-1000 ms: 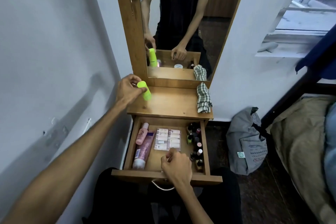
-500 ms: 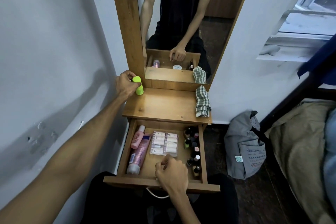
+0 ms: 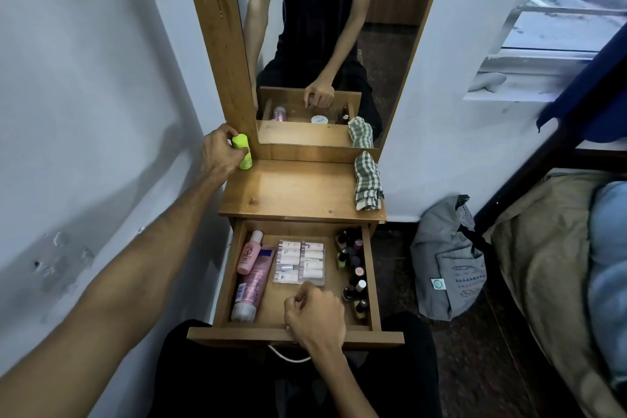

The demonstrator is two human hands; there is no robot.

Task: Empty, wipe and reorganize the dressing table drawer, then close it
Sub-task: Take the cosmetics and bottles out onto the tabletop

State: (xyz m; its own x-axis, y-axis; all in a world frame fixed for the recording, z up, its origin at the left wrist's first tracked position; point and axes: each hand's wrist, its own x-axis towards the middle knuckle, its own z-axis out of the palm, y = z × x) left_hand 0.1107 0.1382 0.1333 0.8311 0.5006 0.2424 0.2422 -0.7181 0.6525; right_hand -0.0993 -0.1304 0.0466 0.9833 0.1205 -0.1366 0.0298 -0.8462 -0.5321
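Fingers (image 3: 234,149) around green bottle (image 3: 243,155), tabletop (image 3: 291,190) corner.

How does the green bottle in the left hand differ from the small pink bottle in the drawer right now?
The green bottle stands upright at the back left corner of the tabletop; the small pink bottle lies on its side in the drawer. The green bottle is gripped by the left hand; the pink bottle is untouched, leaning on a pink tube. One is neon green, the other pale pink with a white cap. Both are small toiletry bottles.
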